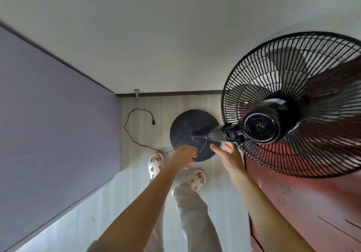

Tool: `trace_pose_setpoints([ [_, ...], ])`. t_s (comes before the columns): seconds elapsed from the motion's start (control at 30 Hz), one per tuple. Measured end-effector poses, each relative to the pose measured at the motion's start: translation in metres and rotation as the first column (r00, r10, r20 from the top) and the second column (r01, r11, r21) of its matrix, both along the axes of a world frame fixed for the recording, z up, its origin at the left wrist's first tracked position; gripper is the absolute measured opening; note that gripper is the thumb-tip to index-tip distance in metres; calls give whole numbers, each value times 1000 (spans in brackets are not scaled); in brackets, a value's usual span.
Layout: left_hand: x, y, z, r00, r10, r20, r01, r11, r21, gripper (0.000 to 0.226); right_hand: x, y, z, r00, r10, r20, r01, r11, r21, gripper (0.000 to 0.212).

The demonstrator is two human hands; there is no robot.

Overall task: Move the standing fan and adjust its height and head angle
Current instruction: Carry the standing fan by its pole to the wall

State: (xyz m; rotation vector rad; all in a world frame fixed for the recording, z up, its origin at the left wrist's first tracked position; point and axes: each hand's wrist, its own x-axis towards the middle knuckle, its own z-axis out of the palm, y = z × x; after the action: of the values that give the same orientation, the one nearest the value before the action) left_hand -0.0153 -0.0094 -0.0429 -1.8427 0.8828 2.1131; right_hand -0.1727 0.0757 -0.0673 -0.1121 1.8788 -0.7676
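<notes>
- A pale wall [156,27] fills the top of the view, evenly lit.
- A grey-purple wall [48,115] runs down the left side, with a dark trim [58,60] along its upper edge.
- A dark skirting [172,94] marks where the pale wall meets the floor.
- The floor [136,183] is light, wood-grained board, brighter toward the lower left.
- A small metal fitting [136,94] stands at the skirting near the corner.
- A reddish-brown wooden door [293,203] with carved detail takes the right side.

Black standing fan [273,119] on pale floor [136,193] near wall corner. Left hand [184,154], right hand [228,154] reach toward pole [213,133], fingers spread, above round base [183,126]; unplugged cord [130,132] trails left.
</notes>
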Motion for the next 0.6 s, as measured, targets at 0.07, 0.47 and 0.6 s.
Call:
trace_pose_setpoints([
  [0.07,-6,-7,-40,998,-49,26,51,996,-68,22,4,-14,-30,999,-32,-22,32,999,-6,68],
  [0.47,-42,-29,-183,791,-611,25,521,652,-550,82,10,-64,-80,923,-309,-230,264,943,-204,27],
  [0.6,-65,-33,-210,791,-608,68,519,607,-602,83,-8,-67,-91,910,-340,-238,275,924,-267,41],
])
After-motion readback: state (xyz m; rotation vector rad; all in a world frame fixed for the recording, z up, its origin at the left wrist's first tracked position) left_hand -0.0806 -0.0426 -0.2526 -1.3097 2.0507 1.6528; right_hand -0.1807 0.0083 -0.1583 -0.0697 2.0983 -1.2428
